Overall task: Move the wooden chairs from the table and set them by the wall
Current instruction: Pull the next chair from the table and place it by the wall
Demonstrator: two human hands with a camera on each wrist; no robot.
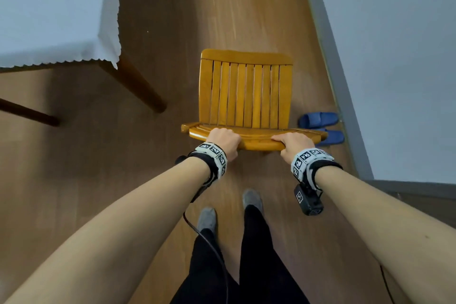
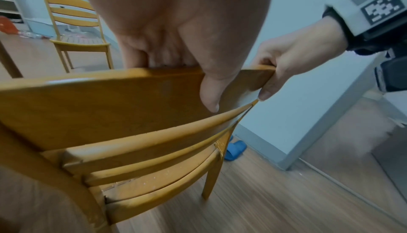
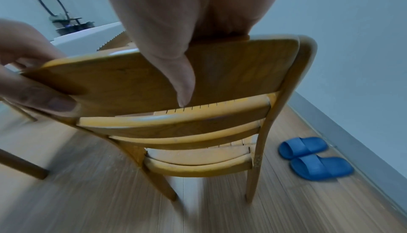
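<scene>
A wooden chair (image 1: 245, 96) is gripped by its top back rail with both hands, seen from above in the head view. The left hand (image 1: 223, 142) is clamped over the left part of the rail, knuckles up, its fingers curled over the far edge and pressed together, while the thumb is laid flat down the near face of the rail, as shown in the left wrist view. The right hand (image 1: 294, 144) is closed on the right part of the same rail, fingers wrapped over the top and thumb pressed against the rear face. Both forearms are extended forward and slightly inward toward the chair, and marker-printed wristbands are worn on both wrists.

The chair is placed on the wooden floor (image 1: 246, 7) with its slatted seat facing away from the person. Whether all its legs are on the floor cannot be told. To the left of the chair, apart from it, a table (image 1: 49, 7) covered by a white cloth is seen. To the right of the chair a grey-skirted wall (image 1: 394, 44) is seen, and a pair of blue slippers (image 1: 320, 126) is lying just beside the chair, against that wall. A second wooden chair (image 2: 74, 28) is shown beyond the held chair in the left wrist view.
</scene>
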